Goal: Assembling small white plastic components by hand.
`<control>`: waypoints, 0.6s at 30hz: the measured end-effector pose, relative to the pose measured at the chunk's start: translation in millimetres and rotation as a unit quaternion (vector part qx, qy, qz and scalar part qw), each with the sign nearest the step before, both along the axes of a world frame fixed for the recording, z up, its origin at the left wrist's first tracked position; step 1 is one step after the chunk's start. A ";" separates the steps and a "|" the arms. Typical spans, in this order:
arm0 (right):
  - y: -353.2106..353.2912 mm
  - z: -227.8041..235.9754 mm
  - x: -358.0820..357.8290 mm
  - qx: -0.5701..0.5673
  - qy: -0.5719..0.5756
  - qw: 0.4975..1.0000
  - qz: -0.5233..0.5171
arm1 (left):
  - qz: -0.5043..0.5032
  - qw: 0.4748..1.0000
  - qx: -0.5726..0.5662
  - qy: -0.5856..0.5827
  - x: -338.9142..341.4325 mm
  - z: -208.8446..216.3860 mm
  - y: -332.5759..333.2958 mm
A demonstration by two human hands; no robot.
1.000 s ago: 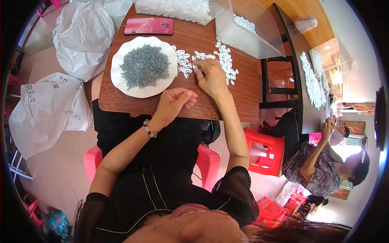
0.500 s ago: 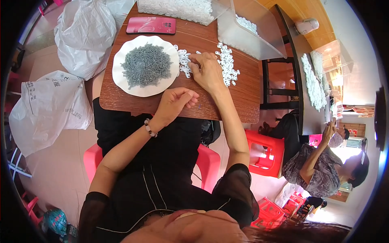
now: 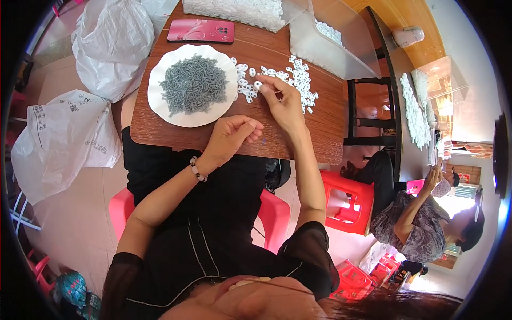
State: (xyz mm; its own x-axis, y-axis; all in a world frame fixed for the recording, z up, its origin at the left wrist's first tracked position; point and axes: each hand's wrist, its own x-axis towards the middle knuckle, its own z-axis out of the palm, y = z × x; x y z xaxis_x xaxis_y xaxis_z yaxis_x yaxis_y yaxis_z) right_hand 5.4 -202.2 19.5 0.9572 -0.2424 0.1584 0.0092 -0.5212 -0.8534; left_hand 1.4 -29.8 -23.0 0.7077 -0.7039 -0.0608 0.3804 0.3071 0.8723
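Note:
My right hand [image 3: 284,102] pinches a small white plastic piece with dark holes [image 3: 258,85] between thumb and fingertips, just above the brown table [image 3: 320,128]. Loose white pieces [image 3: 247,90] lie to its left, beside the plate, and a larger spread of white pieces [image 3: 302,80] lies to its right. My left hand [image 3: 234,137] rests at the table's near edge with its fingers curled and thumb pressed to them. Whatever may be in that pinch is hidden. A scalloped white plate [image 3: 156,98] carries a heap of short grey pins [image 3: 193,85].
A pink phone [image 3: 200,31] lies behind the plate. Clear-walled trays of white pieces [image 3: 320,50] stand at the far side. White sacks [image 3: 72,144] sit on the floor at left. At right, a person [image 3: 416,218] sits by another table [image 3: 392,106], near a red stool [image 3: 349,202].
My right hand has drawn back slightly toward me and to the right, lifting a white piece in its fingertips. The left hand has stayed in place.

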 end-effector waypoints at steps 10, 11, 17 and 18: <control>2.5 -1.8 -32.4 -0.180 0.023 0.983 0.023 | -0.001 1.000 0.000 -0.005 0.5 0.2 0.1; 2.3 -2.0 -32.2 -0.176 0.021 0.984 0.019 | 0.000 1.000 0.000 -0.007 0.4 0.5 -0.1; -12.2 1.8 -13.3 -0.221 -0.026 0.975 -0.020 | 0.000 1.000 0.001 -0.005 0.9 0.4 1.4; -14.5 1.5 -9.3 -0.270 -0.055 0.961 -0.022 | -0.002 1.000 0.001 -0.003 0.9 1.3 1.6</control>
State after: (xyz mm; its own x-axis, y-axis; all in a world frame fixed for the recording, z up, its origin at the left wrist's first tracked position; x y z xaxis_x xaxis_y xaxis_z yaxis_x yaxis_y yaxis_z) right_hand -3.9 -216.7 21.0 0.9181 -0.1369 0.3719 0.0514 -0.8894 -0.4542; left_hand 2.3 -28.2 -21.7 0.7058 -0.7061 -0.0578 0.3766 0.3048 0.8748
